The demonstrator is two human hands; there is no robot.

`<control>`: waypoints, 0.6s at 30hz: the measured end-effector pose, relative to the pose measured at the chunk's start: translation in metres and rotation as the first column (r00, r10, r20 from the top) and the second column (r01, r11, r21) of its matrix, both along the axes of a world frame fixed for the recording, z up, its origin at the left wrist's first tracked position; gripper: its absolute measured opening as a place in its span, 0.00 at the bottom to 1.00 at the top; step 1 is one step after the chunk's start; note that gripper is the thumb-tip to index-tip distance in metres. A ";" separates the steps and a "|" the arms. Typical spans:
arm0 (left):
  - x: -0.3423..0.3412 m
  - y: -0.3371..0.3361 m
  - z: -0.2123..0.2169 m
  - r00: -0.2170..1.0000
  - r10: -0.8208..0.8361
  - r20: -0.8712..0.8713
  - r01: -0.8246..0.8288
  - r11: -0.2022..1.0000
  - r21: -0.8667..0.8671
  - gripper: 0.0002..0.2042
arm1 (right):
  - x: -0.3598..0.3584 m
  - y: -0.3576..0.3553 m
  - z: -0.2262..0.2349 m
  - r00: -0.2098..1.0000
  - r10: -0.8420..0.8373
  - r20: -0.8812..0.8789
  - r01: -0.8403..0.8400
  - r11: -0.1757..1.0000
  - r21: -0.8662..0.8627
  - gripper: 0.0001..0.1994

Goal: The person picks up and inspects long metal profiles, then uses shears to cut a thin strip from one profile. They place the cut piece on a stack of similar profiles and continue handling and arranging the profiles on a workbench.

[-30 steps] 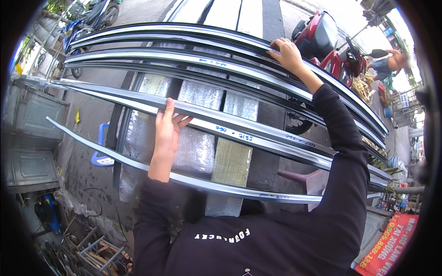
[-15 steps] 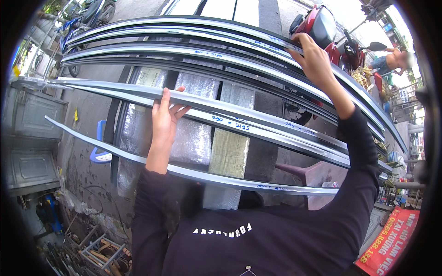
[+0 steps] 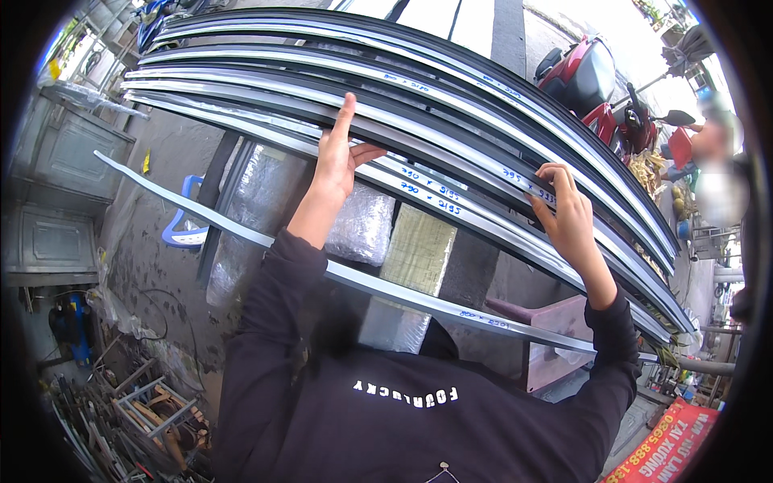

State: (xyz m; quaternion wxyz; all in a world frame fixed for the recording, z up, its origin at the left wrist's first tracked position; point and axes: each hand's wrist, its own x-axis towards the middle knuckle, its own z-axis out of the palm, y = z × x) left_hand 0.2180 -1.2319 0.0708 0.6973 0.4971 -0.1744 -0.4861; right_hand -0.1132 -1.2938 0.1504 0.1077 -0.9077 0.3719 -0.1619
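Several long silver-and-black metal profiles (image 3: 298,52) lie side by side across my front, with blue handwriting on some of their faces. My left hand (image 3: 336,167) grips one metal profile (image 3: 435,138) near its middle, thumb stretched over the top and fingers bent at its near side. Further right along that bar is my right hand (image 3: 570,216), curled around it beside a handwritten mark. A separate silver strip (image 3: 378,280) runs nearer my body, under my left forearm. How far the fingers reach under the bar is hidden.
Plastic-wrapped bundles (image 3: 354,225) lie below the profiles. A blue-and-white plastic stool (image 3: 187,235) is at left, a brownish plastic stool (image 3: 555,330) at right. Beyond stands a red motorbike (image 3: 592,76), with a person (image 3: 713,149) near it. Scrap pieces (image 3: 161,410) fill the lower left.
My right hand has come nearer from the far bars onto the profile that my left hand holds. That profile has moved away from me, closer to the far bars. The view has shifted slightly.
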 end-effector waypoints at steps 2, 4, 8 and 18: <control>0.005 -0.005 -0.006 0.999 0.000 -0.041 0.001 1.000 0.026 0.31 | -0.001 -0.001 -0.002 0.999 0.044 -0.008 -0.044 0.999 -0.023 0.24; 0.012 -0.013 -0.013 0.993 0.038 -0.115 -0.034 0.999 0.034 0.25 | 0.000 -0.005 -0.007 0.998 0.055 -0.042 -0.055 0.998 -0.018 0.32; 0.021 -0.036 -0.025 0.946 0.093 -0.310 -0.054 0.990 0.132 0.16 | 0.009 -0.021 -0.027 0.996 0.028 -0.085 -0.013 0.986 0.164 0.33; 0.019 -0.019 -0.027 0.991 -0.096 -0.092 0.100 0.994 0.046 0.23 | 0.017 -0.054 -0.051 0.997 0.055 -0.052 -0.044 0.980 0.196 0.32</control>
